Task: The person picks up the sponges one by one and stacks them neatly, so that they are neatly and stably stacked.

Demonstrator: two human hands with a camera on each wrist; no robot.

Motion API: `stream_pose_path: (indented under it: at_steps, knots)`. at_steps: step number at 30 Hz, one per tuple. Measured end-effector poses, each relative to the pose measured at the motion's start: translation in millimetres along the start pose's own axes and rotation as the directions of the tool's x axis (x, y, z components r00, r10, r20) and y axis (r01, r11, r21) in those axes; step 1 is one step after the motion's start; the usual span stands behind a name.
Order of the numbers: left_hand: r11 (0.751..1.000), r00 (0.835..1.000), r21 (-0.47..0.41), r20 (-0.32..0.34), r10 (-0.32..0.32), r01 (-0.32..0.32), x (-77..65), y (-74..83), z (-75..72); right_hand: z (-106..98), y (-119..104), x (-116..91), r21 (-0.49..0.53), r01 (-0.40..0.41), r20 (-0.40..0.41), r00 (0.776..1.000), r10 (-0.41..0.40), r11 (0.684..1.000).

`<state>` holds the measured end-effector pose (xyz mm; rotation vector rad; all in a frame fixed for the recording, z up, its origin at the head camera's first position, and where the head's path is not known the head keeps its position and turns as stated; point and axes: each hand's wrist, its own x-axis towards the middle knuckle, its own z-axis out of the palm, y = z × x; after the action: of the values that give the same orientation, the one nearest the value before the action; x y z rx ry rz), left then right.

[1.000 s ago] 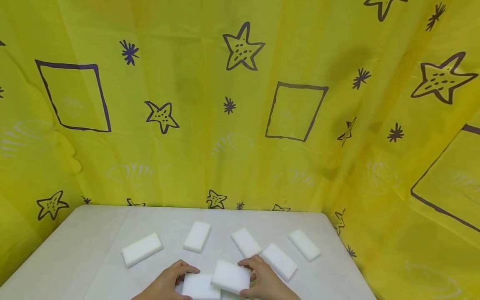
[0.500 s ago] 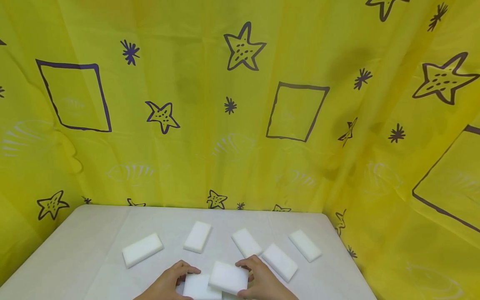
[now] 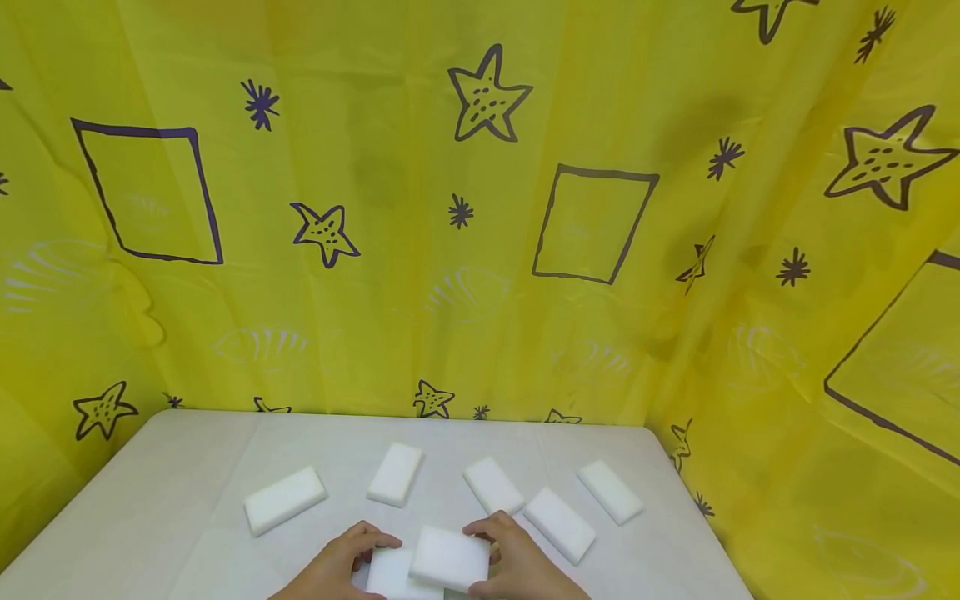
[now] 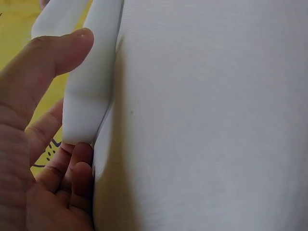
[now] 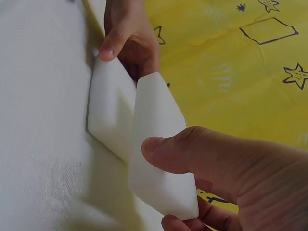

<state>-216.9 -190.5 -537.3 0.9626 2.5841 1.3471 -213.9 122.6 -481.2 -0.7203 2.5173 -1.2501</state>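
My left hand (image 3: 341, 565) grips a white sponge block (image 3: 388, 573) by its edges, low on the table near the front. In the left wrist view the thumb lies on the upper side of that sponge (image 4: 89, 101), with the fingertips at its far edge. A second white sponge (image 3: 450, 557) is pinched between thumb and fingers of my right hand (image 3: 517, 562). The right wrist view has this second sponge (image 5: 156, 115) raised and tilted, partly covering the first sponge (image 5: 108, 103). Whether the two touch, I cannot tell.
Several more white sponges lie spread on the white table (image 3: 187, 467): one at left (image 3: 285, 500), one mid-back (image 3: 395, 473), others to the right, such as the far-right sponge (image 3: 610, 492). A yellow patterned curtain (image 3: 405, 317) hangs behind and beside the table.
My right hand has shifted a little to the left with its sponge, which now overlaps more of the left sponge. The left hand stays nearly still.
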Motion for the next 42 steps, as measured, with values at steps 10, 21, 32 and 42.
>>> stream_pose_path:
  at_steps: [10, 21, 32, 42]
  knots:
    - [0.999, 0.999, -0.007, 0.01, -0.035, 0.035, -0.3, 1.7, -0.8, 2, -5, 2, 0.033, 0.004, 0.006, 1.0, -0.004, 0.999]
    - [0.996, 0.996, -0.007, 0.027, -0.084, 0.084, 0.9, 2.5, -0.9, 7, -4, 7, 0.07, 0.007, 0.021, 1.0, -0.008, 0.998]
    - [0.997, 0.996, -0.021, 0.04, -0.079, 0.079, 0.4, 0.7, -1.6, 10, -6, 11, 0.115, 0.019, 0.038, 0.999, -0.023, 0.993]
    - [0.998, 0.999, -0.056, 0.03, -0.041, 0.043, -0.3, -0.6, -1.2, 14, -5, 13, 0.142, 0.022, 0.039, 0.999, -0.028, 0.99]
